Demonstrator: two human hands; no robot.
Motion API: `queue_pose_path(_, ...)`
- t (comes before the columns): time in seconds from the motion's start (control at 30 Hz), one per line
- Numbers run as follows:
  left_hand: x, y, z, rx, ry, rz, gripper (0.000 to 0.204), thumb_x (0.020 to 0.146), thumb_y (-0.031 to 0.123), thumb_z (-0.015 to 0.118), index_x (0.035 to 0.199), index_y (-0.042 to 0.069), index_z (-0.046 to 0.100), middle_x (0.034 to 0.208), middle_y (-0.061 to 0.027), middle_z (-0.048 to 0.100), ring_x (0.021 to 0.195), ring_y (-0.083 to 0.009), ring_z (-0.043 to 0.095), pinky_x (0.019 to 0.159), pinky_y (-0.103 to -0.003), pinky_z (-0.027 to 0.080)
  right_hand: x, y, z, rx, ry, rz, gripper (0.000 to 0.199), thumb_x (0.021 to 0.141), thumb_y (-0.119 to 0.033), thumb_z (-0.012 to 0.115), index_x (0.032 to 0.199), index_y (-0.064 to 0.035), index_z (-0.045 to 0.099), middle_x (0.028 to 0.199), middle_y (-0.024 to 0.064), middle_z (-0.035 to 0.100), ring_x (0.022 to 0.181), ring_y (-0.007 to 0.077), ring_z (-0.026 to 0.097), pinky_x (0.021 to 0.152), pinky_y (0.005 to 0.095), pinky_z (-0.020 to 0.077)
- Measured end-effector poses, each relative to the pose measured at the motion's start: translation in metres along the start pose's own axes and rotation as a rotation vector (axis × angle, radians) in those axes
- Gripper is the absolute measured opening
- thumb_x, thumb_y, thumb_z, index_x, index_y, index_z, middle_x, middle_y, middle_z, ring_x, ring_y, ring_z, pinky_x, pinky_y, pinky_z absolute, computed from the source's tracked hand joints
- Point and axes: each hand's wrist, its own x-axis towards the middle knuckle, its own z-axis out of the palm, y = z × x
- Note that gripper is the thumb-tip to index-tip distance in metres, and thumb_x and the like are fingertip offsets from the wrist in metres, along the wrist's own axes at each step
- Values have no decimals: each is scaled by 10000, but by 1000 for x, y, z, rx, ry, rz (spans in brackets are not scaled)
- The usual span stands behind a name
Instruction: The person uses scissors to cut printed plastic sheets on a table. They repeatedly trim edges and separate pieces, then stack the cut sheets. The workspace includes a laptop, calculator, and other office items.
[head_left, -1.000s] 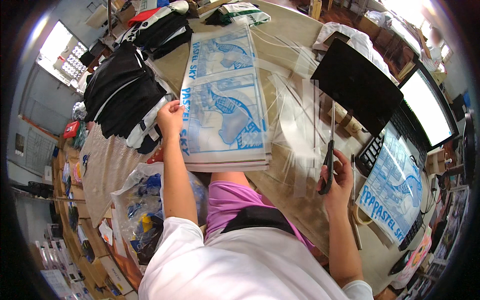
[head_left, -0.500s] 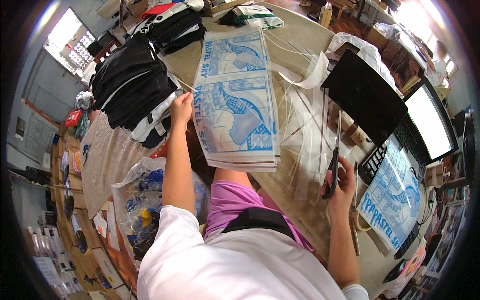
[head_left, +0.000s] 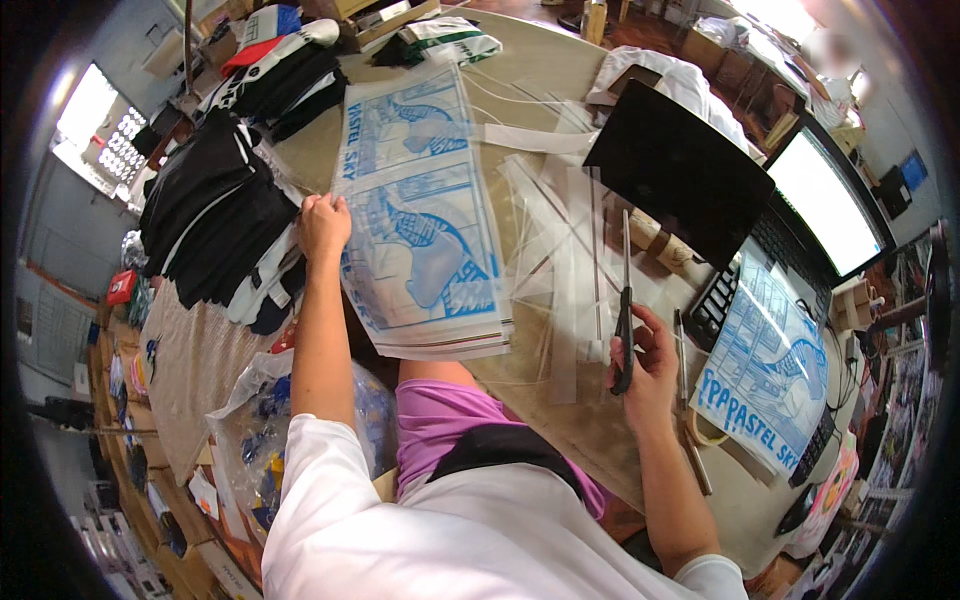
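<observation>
A stack of clear plastic sheets with blue printing [head_left: 425,250] lies on the table in front of me, its near end hanging over the edge. My left hand [head_left: 325,228] is closed at the stack's left edge, fingers pinching a sheet there. On the right, my right hand [head_left: 645,365] grips black-handled scissors [head_left: 626,320], blades pointing away from me. The scissors are apart from the stack. Beneath them, clear offcut strips [head_left: 570,270] lie scattered over the table.
Folded black garments [head_left: 215,210] are piled at the left, with more clothing [head_left: 285,80] behind. To the right stand a dark screen [head_left: 680,165], a lit monitor [head_left: 830,200] and a keyboard, partly under another blue-printed sheet [head_left: 765,370]. A metal ruler [head_left: 690,430] lies near my right forearm.
The whole view has shifted, so most things sit farther left. My left hand stays at the sheets' left edge, and my right hand keeps holding the scissors.
</observation>
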Motion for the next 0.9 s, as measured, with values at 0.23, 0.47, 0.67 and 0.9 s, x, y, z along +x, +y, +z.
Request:
queue_pose_path(0.23, -33, 81, -15, -279, 179, 388, 422, 858, 306, 581, 1109, -31, 614, 1191, -195, 563, 1105, -359, 516, 972, -399, 389, 4, 2, -6, -1, 2, 17, 477, 825, -36, 664, 1262, -81, 478, 775, 7, 488, 530, 68, 510, 410, 212, 393)
queue_pose_path(0.47, -147, 190, -75, -647, -593, 760, 394, 885, 255, 569, 1168, -19, 573, 1200, -199, 569, 1145, -320, 522, 993, -359, 378, 6, 1, -11, 28, 13, 45, 490, 819, -50, 678, 1263, -82, 473, 786, 10, 497, 547, 64, 514, 416, 211, 387)
queue_pose_path(0.67, -159, 184, -81, -775, -548, 851, 303, 883, 175, 565, 1127, 0, 598, 1190, -175, 582, 1119, -305, 542, 962, -348, 402, 6, -6, -13, 68, 22, 29, 499, 817, -51, 684, 1268, -101, 477, 792, 1, 480, 552, 57, 508, 410, 208, 363)
queue_pose_path(0.9, -97, 74, -40, -836, -72, 381, 226, 852, 93, 571, 1056, 23, 640, 1060, -131, 634, 952, -241, 604, 863, -324, 461, 3, -8, -12, 71, 83, 8, 451, 830, -56, 659, 1250, -87, 496, 786, 5, 500, 544, 66, 501, 423, 202, 411)
